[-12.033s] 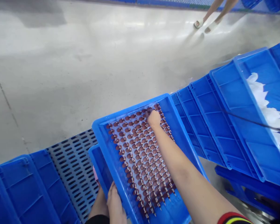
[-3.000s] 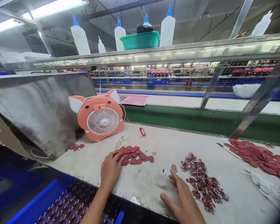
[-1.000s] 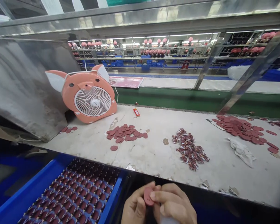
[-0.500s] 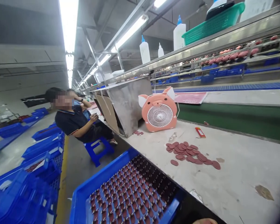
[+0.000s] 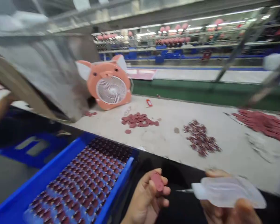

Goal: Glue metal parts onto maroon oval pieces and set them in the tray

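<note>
The person's left hand (image 5: 146, 199) is closed around 1 dark red oval disc (image 5: 157, 182), pinching it upright between the thumb and fingertips, just above the near edge of the workbench. The right hand (image 5: 228, 211) grips a flat clear plastic squeeze bottle (image 5: 227, 193), which lies on its side with the fingers curled over its top edge; the lower part of this hand runs out of the frame. The bottle's thin metal tip (image 5: 183, 190) points left toward the disc, near it but not touching. Left of the hands sits a blue tray (image 5: 116, 183) packed with neat rows of dark red pieces (image 5: 84, 183). On the white workbench (image 5: 168, 137) lie a loose pile of red discs (image 5: 137, 119), 1 separate disc (image 5: 128, 131), a heap of tangled strap pieces (image 5: 199, 138), and a larger pile of red discs (image 5: 263, 124) to the right. A pink pig-shaped fan (image 5: 110, 90) stands at the back beside a metal hood (image 5: 44, 71). A green conveyor belt (image 5: 189, 88) runs behind the bench. The whole view is blurred by motion.
</note>
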`<state>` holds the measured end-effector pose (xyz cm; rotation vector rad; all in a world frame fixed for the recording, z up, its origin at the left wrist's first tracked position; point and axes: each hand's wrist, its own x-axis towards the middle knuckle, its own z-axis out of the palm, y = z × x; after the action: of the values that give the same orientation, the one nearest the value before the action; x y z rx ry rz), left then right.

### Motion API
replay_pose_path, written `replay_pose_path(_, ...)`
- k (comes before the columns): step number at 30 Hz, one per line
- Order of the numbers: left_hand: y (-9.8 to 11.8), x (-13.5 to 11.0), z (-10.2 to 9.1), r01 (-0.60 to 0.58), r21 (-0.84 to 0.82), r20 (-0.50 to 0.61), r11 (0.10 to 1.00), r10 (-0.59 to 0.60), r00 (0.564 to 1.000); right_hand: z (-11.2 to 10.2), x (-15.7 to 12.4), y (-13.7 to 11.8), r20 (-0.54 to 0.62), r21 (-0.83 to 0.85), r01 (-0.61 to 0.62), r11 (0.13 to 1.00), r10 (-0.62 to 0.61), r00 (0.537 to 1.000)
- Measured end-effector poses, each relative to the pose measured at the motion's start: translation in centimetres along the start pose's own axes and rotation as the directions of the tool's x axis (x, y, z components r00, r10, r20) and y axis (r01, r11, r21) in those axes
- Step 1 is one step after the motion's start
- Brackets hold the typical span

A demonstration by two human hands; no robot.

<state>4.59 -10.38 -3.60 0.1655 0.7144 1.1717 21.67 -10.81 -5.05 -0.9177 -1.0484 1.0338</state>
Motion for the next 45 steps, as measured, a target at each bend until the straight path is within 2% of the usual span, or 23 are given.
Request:
replay_pose_path(3, 0.0, -0.6, 0.5, 0.004, 0.068, -0.003, 0.998, -0.003, 1.0, 1.3, -1.6, -2.4, -0.101, 0.036, 0.012, 0.999, -0.008, 0.995)
replay_pose_path(6, -0.3, -1.1, 0.9, 0.003, 0.126, -0.022, 0.992, 0.0, 1.0, 2.9, -2.0, -3.2, -0.18, -0.062, 0.087, 0.994, -0.097, 0.979)
replay_pose_path(9, -0.7, -1.4, 1.2, -0.005, 0.177, -0.008, 0.984, 0.006, 1.0, 3.1, -2.3, -3.5, -0.166, -0.114, 0.121, 0.986, -0.139, 0.976)
replay_pose_path(15, -1.0, -1.3, 1.2, -0.003, 0.23, -0.003, 0.973, 0.004, 1.0, 2.0, -2.9, -3.6, -0.142, -0.139, 0.112, 0.984, -0.131, 0.981)
replay_pose_path(18, -1.2, -1.3, 1.2, -0.009, 0.234, -0.007, 0.972, 0.011, 1.0, 2.0, -3.0, -3.5, -0.152, -0.172, 0.133, 0.976, -0.16, 0.975)
replay_pose_path(22, -1.2, -1.2, 1.2, -0.013, 0.251, 0.0, 0.968, 0.014, 1.0, 2.2, -2.8, -3.5, -0.154, -0.16, 0.11, 0.981, -0.135, 0.979)
replay_pose_path(29, -1.2, -1.0, 1.2, -0.002, 0.256, -0.011, 0.967, 0.005, 1.0, 2.4, -2.6, -3.4, -0.171, -0.114, 0.067, 0.991, -0.086, 0.981)
replay_pose_path(33, -1.2, -0.8, 1.0, -0.002, 0.253, -0.007, 0.967, 0.004, 1.0, 2.3, -2.7, -3.3, -0.162, -0.142, 0.041, 0.989, -0.064, 0.985)
replay_pose_path(40, -1.1, -0.4, 0.9, -0.008, 0.244, 0.0, 0.97, 0.008, 1.0, 2.4, -2.4, -3.2, -0.167, -0.251, 0.097, 0.963, -0.142, 0.976)
replay_pose_path(45, -1.0, -0.3, 1.0, -0.002, 0.237, -0.01, 0.972, 0.004, 1.0, 2.7, -2.5, -3.3, -0.191, -0.193, 0.085, 0.977, -0.123, 0.974)
